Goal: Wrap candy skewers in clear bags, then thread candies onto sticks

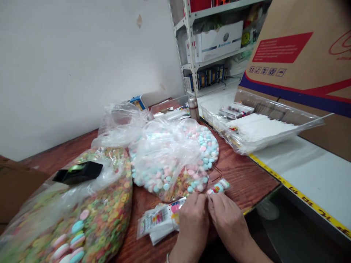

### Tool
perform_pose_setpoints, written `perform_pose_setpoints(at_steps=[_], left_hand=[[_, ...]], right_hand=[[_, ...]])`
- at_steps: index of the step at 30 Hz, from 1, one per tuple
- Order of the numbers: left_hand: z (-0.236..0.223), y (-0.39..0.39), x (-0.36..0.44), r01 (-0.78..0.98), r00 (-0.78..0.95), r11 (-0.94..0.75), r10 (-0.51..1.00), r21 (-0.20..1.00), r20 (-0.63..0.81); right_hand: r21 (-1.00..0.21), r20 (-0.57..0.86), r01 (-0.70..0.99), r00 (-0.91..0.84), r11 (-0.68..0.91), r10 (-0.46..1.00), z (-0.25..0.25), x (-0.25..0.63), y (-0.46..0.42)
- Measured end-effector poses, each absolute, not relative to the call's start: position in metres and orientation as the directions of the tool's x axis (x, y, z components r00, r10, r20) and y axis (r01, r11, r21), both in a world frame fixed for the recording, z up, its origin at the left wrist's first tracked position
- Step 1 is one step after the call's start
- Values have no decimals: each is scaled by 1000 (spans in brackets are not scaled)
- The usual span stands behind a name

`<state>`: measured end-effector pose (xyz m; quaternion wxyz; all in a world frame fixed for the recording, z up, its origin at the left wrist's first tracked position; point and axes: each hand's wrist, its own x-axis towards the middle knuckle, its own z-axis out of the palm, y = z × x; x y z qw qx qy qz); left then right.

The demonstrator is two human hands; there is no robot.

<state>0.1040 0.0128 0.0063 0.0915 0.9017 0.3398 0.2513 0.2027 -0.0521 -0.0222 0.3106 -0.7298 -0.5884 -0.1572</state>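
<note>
Wooden tabletop [244, 179], candy packet [219, 187] slanting up-right, left hand [193, 224], right hand [227, 223] pinching

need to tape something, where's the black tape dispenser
The black tape dispenser lies at the left of the head view, on the clear bag of coloured candy rings, left of the bag of pastel candies.

Left grip [193, 226]: fingers pinched inward | right grip [229, 224]: fingers pinched inward | both grips held close together, wrists lowered
</note>
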Motion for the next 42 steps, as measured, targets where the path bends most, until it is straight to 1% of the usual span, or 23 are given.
perform_pose_setpoints(at_steps=[4, 7, 8, 10, 11, 12, 13, 14, 15, 16, 17, 18, 20, 21, 23, 26, 30, 34, 36, 38, 40, 42], left_hand=[[4, 13, 102, 538, 613, -769, 639, 347, 465], [5, 13, 103, 492, 602, -775, 632, 397, 487], [6, 13, 104, 477, 594, -760, 649, 441, 475], [8, 14, 107, 436, 560, -673, 722, 597, 405], [9, 14, 109, 408, 526, -583, 779, 703, 341], [9, 15, 111, 366, 484, -453, 839, 813, 250], [9, 15, 114, 304, 442, -289, 887, 908, 134], [9, 15, 118, 220, 403, -98, 915, 971, 1], [8, 15, 121, 109, 378, 96, 917, 989, -131], [6, 15, 124, -15, 374, 271, 894, 962, -246], [5, 14, 128, -134, 389, 412, 858, 901, -335], [4, 13, 131, -233, 415, 513, 821, 826, -393], [2, 12, 135, -356, 469, 618, 767, 701, -438], [2, 12, 136, -384, 490, 641, 751, 664, -442], [3, 12, 137, -406, 515, 664, 734, 628, -443], [4, 12, 136, -413, 524, 663, 733, 624, -433], [3, 10, 136, -414, 518, 632, 755, 655, -402], [2, 8, 137, -421, 497, 607, 776, 674, -388], [3, 8, 137, -409, 524, 587, 778, 699, -346], [7, 10, 134, -375, 576, 545, 771, 750, -272], [14, 15, 130, -304, 661, 513, 721, 803, -210], [25, 23, 123, -201, 740, 473, 647, 858, -183]], right_hand=[[-299, 599, 950, 257, -86, 759, -24, 204, -55], [-318, 613, 946, 262, -71, 746, -25, 205, -56], [-326, 620, 943, 267, -67, 738, -25, 205, -55], [-351, 632, 934, 285, -62, 720, -27, 205, -55], [-369, 637, 928, 297, -56, 712, -28, 205, -54], [-392, 638, 918, 311, -49, 704, -28, 206, -53], [-420, 637, 906, 327, -41, 698, -28, 206, -51], [-454, 631, 891, 346, -31, 695, -27, 207, -50], [-492, 619, 870, 368, -23, 694, -26, 207, -49], [-535, 600, 845, 394, -17, 696, -25, 208, -47], [-583, 573, 813, 425, -16, 701, -24, 209, -46], [-631, 541, 776, 457, -19, 706, -22, 210, -45], [-718, 467, 696, 512, -29, 720, -18, 213, -43], [-752, 433, 659, 531, -33, 728, -17, 215, -43], [-793, 383, 609, 540, -34, 750, -14, 220, -42], [-801, 361, 599, 503, -15, 785, -11, 226, -42], [-751, 422, 660, 465, 13, 778, -11, 228, -44], [-649, 536, 758, 397, 63, 745, -12, 228, -44], [-618, 565, 781, 359, 92, 743, -10, 231, -44], [-614, 569, 780, 328, 124, 754, -5, 235, -46], [-621, 563, 769, 301, 154, 769, 2, 240, -48], [-618, 561, 762, 255, 193, 787, 9, 246, -52]])
